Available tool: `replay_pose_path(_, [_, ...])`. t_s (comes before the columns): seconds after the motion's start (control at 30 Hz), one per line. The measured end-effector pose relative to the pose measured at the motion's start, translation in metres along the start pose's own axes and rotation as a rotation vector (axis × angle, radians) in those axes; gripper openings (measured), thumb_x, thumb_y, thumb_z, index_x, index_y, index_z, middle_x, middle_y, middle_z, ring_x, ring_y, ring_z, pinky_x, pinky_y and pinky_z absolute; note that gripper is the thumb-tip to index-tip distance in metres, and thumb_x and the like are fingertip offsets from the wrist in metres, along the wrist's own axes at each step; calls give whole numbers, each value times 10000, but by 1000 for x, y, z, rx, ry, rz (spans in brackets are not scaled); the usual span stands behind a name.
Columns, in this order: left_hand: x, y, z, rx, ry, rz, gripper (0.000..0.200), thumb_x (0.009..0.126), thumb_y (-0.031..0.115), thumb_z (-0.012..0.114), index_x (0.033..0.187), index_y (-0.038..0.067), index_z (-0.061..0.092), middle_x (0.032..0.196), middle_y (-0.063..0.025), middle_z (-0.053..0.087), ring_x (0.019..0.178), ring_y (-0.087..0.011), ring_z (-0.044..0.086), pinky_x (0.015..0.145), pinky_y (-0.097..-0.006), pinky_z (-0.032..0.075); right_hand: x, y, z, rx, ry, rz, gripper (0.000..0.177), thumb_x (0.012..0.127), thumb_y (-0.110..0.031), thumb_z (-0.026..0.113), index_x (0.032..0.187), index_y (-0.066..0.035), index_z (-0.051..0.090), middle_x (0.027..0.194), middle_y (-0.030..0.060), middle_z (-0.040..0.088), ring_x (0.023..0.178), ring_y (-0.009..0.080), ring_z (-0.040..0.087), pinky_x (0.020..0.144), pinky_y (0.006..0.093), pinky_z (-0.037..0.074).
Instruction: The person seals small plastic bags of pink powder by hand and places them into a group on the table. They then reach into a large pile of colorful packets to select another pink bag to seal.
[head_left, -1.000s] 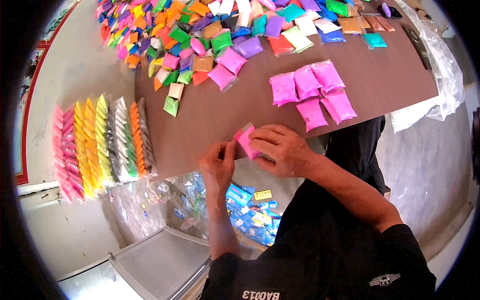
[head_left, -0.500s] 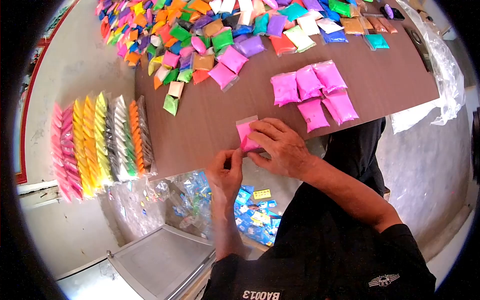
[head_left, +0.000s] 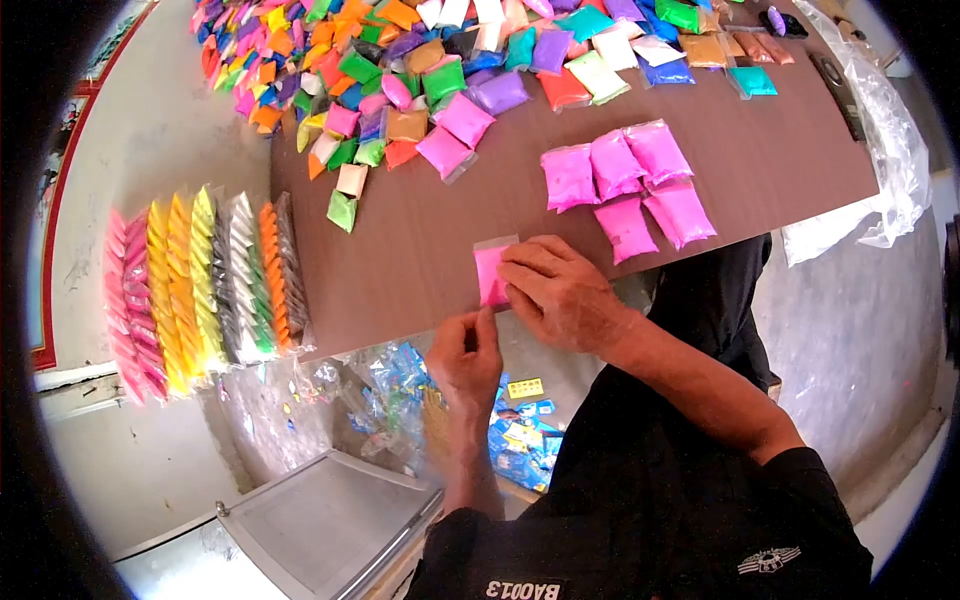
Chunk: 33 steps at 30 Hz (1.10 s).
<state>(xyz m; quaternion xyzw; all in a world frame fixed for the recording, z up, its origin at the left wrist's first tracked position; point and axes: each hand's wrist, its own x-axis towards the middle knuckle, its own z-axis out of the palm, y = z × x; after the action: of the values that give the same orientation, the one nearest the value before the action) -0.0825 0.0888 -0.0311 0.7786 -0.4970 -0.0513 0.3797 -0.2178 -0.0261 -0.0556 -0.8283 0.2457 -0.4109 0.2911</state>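
Small pink powder-filled plastic pouch (head_left: 490,275), at brown table's (head_left: 420,240) near edge: right hand (head_left: 560,295) is clamping it, left hand (head_left: 468,352) is pinching its near end, probably dropping it if either grip slackens.

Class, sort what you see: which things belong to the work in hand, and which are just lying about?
In hand: pink packet, left hand, right hand, set-aside pink packets, table.
Lying about: mixed-colour pile, bundled packet strips, clear plastic bag, blue sachets.

Bare tabletop (head_left: 420,240) ahead of hands; pink packets (head_left: 625,185) right, mixed packet pile (head_left: 400,70) beyond.
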Motion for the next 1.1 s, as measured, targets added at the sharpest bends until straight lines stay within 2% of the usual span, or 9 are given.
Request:
replay_pose_path(0.13, [4, -14, -7, 128, 77, 18, 129, 892, 78, 759, 809, 13, 684, 694, -124, 663, 570, -192, 628, 548, -326, 496, 2, -1, 1, 8, 22, 2, 231, 820, -52, 725, 1042, 7, 696, 1105, 148, 667, 1022, 345, 626, 921, 420, 524])
replay_pose_path(0.27, [1, 0, -8, 80, 108, -9, 107, 885, 53, 753, 814, 16, 683, 697, -129, 648, 561, -211, 621, 542, -329, 494, -1, 0, 2, -8, 28, 19, 212, 818, -46, 727, 1024, -1, 702, 1098, 139, 668, 1023, 339, 625, 914, 417, 525])
replay_pose_path(0.37, [-10, 5, 7, 27, 57, 132, 108, 880, 60, 759, 826, 22, 674, 702, -132, 646, 572, -215, 636, 539, -334, 498, 1, 1, 4, 7, 36, -3, 203, 818, -38, 724, 1018, -7, 706, 1102, 136, 669, 1026, 335, 624, 909, 417, 526])
replay_pose_path(0.63, [-2, -17, -7, 180, 192, 29, 119, 883, 74, 763, 808, 46, 674, 714, -117, 651, 587, -228, 639, 549, -347, 498, 0, 2, 8, 13, 57, 37, 178, 815, -43, 728, 991, -23, 718, 1080, 106, 676, 1007, 319, 630, 900, 409, 530])
replay_pose_path(0.77, [-12, -1, 9, 76, 87, 156, 149, 884, 77, 763, 780, 45, 660, 694, -119, 646, 571, -223, 630, 540, -353, 495, 1, 1, 6, -1, 65, 25, 167, 812, -43, 729, 978, -25, 721, 1070, 106, 680, 999, 317, 635, 897, 408, 532])
replay_pose_path(0.87, [-9, -15, 11, 160, 154, 95, 157, 891, 87, 760, 777, 36, 665, 666, -127, 646, 553, -229, 632, 532, -351, 494, -1, 4, 5, 16, 62, 34, 170, 810, -49, 732, 978, -22, 721, 1069, 108, 683, 1002, 315, 636, 899, 404, 532])
replay_pose_path(1.0, [9, -18, -9, 85, 120, 19, 118, 918, 78, 738, 842, -8, 707, 660, -131, 661, 547, -197, 632, 544, -326, 501, 0, 2, 6, 20, 70, 28, 174, 813, -63, 738, 979, -15, 717, 1071, 117, 688, 1006, 320, 644, 903, 404, 534])
replay_pose_path(1.03, [10, -9, -12, 25, 100, -60, 155, 915, 101, 744, 820, -17, 708, 701, -108, 686, 613, -134, 629, 582, -308, 507, -1, 2, 6, 27, 78, 43, 174, 814, -66, 739, 978, -12, 715, 1070, 120, 689, 1008, 324, 647, 904, 406, 535])
replay_pose_path(1.1, [11, 4, -15, 7, 29, -34, 142, 915, 101, 747, 845, -20, 719, 713, -105, 699, 629, -129, 640, 594, -301, 516, -2, 0, 5, 36, 85, 72, 175, 814, -65, 739, 978, -10, 714, 1072, 123, 690, 1011, 324, 651, 902, 410, 536])
